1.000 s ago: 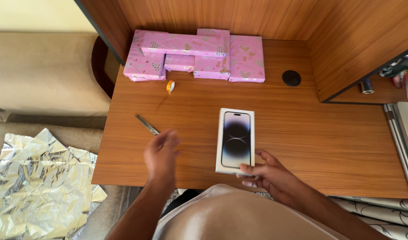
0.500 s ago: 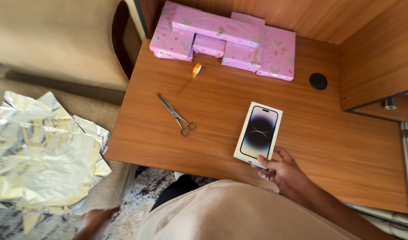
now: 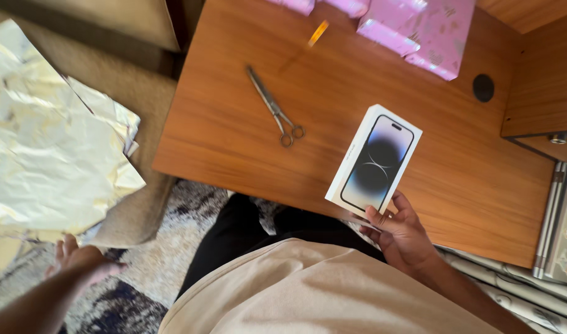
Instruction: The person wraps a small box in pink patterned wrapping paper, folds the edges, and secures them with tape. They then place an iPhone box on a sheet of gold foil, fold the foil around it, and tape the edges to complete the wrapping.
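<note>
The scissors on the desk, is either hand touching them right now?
No. The scissors lie alone on the desk; the right hand holds the phone box.

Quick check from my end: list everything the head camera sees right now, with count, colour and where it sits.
phone box: one, white with a dark phone picture, near desk edge, lower end in the right hand
scissors: one pair, silver, closed, on the desk left of the box
tape roll: one, yellow-orange, blurred, far part of the desk
wrapped parcels: several, pink, far edge, partly cut off
round cap: one, black, in the desktop
desk: one, brown wood
foil sheets: crumpled, silver-gold, on the seat at left
right hand: grips the box
left hand: open, below the foil, holding nothing
</note>
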